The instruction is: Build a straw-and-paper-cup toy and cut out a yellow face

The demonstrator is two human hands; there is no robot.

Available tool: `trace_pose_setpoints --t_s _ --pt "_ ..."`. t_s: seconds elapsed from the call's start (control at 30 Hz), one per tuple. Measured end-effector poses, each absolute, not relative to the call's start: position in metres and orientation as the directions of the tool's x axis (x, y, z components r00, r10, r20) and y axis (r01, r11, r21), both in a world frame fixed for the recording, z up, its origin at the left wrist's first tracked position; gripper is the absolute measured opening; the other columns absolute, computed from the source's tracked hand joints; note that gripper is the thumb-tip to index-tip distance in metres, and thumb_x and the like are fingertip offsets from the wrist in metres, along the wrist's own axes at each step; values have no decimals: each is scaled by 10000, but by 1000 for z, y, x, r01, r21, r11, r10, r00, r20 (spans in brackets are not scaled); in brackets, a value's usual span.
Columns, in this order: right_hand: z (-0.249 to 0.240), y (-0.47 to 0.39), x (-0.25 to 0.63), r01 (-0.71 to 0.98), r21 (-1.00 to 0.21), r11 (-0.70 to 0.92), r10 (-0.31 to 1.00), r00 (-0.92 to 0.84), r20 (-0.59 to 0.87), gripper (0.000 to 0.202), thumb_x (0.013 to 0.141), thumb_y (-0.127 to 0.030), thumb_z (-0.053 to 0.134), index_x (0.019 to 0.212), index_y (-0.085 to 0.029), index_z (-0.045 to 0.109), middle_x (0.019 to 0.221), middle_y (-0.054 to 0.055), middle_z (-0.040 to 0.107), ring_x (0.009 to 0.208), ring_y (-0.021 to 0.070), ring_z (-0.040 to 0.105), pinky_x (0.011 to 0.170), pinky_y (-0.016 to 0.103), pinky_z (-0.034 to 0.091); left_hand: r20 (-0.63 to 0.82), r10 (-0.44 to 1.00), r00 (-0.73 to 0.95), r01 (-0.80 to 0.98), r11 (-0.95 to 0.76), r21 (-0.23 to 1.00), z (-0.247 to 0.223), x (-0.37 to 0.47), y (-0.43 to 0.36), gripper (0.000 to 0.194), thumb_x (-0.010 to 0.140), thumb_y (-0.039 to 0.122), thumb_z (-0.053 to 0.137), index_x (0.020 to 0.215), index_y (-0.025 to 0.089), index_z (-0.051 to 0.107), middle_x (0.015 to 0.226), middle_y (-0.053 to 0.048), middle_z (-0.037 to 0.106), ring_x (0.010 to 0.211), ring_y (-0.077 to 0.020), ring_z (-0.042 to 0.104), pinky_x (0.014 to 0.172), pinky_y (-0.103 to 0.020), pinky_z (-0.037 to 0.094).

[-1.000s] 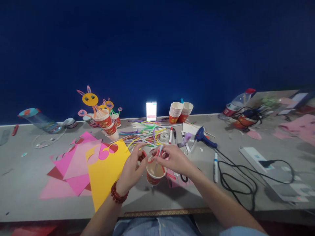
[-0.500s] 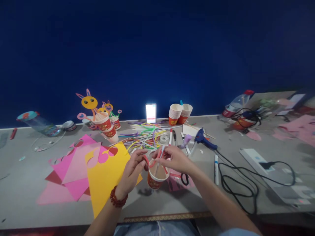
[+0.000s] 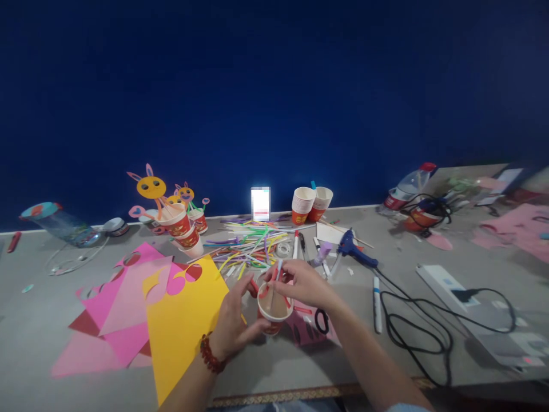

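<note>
The cup (image 3: 273, 328) stands in the lower middle of the frame, its mouth facing up; the right hand (image 3: 305, 281) comes over its rim from the right, fingertips drawn narrow, pinching a pale stick (image 3: 280, 265) that slants down into the cup; a red strip (image 3: 275, 273) shows beside the stick at those same fingers. The left hand (image 3: 235, 312) is at the cup's left side, with a dark red bracelet (image 3: 211, 353) on its wrist; its thumb and fingers are spread wide, the thumb reaching across the front of the cup; whether they grip it, I cannot tell.

Just right of the cup, pink paper (image 3: 305, 335) lies on the table (image 3: 257, 377), a black loop (image 3: 321, 321) on it; left of the left hand lies yellow paper (image 3: 184, 326), overlapping pink sheets (image 3: 137, 297) with round cutouts; above the hands, mid-frame, is a loose heap of coloured stems (image 3: 251, 243), with a tape roll (image 3: 283, 249) at its right edge; beyond it a bright screen (image 3: 261, 205) stands near the wall (image 3: 274, 103), and cup stacks (image 3: 302, 201) are to its right.

At left centre, a rabbit figure (image 3: 151, 187) rises from stacked cups; at right centre lies a blue glue gun (image 3: 357, 252), its cord curling into the lower right, near a marker (image 3: 377, 306) and a power strip (image 3: 444, 286).
</note>
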State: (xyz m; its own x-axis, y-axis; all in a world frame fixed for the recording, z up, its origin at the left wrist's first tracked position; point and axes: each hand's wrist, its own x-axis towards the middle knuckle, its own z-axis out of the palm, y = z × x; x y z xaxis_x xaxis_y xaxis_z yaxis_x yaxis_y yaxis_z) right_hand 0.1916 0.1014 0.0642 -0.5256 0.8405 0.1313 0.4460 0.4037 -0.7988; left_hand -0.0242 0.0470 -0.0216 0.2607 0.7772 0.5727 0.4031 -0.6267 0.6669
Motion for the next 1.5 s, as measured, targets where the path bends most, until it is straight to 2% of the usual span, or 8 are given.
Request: trace_pose_setpoints --t_s 0.2,0.43,0.7,0.8,0.93,1.1,1.2,1.5 --pt "68 99 190 481 -762 433 857 -481 184 76 864 -240 671 825 -196 720 834 33 730 727 172 661 641 249 495 594 791 143 596 -548 587 -30 -5 36 1061 741 586 750 1552 257 150 1293 -180 562 1119 -353 628 915 -510 534" --pt "75 89 190 507 -718 476 862 -432 267 134 900 -278 654 792 -211 695 798 26 716 756 185 676 660 265 496 497 848 185 493 -518 699 -33 2 31 1033 799 502 735 1562 249 86 1513 -226 390 1321 -377 517 1004 -533 512" --pt "74 77 185 462 -733 499 862 -352 364 236 914 -278 609 688 -211 624 886 58 753 830 207 698 753 314 519 479 855 201 405 -517 754 -23 1 30 791 860 426 685 1509 252 267 1479 -176 487 1323 -349 526 1034 -528 500" --pt "77 76 191 387 -795 466 862 -402 309 261 925 -426 615 791 -209 672 906 65 740 856 217 690 781 323 527 471 858 204 347 -513 785 -17 0 30 761 857 436 679 1493 246 306 1455 -166 519 1313 -345 537 1042 -527 494" --pt "73 88 203 79 -926 369 839 -458 295 534 972 -629 403 924 -192 706 953 90 712 893 226 668 754 321 537 515 830 214 259 -557 789 -15 -1 31 758 841 455 681 1482 246 333 1427 -164 543 1288 -353 556 1033 -526 496" --pt "58 102 192 126 -964 235 865 -480 148 332 945 -491 580 890 -198 724 903 42 665 815 174 626 721 278 499 552 777 302 243 -623 744 -19 -2 30 750 839 434 667 1478 247 321 1383 -175 561 1254 -353 580 1010 -529 504" --pt "52 101 180 15 -988 151 858 -498 124 235 862 -414 714 795 -188 703 876 21 637 810 162 613 720 266 486 551 769 322 229 -629 743 -21 -2 29 736 847 419 662 1477 257 316 1384 -169 550 1260 -349 570 1014 -525 498" --pt "39 92 174 -189 -977 -98 927 -374 -21 257 807 -407 771 783 -182 649 725 -20 609 646 118 559 618 234 459 553 788 271 120 -597 793 -30 -2 34 764 822 483 693 1474 285 347 1381 -135 536 1245 -351 557 1036 -503 466"
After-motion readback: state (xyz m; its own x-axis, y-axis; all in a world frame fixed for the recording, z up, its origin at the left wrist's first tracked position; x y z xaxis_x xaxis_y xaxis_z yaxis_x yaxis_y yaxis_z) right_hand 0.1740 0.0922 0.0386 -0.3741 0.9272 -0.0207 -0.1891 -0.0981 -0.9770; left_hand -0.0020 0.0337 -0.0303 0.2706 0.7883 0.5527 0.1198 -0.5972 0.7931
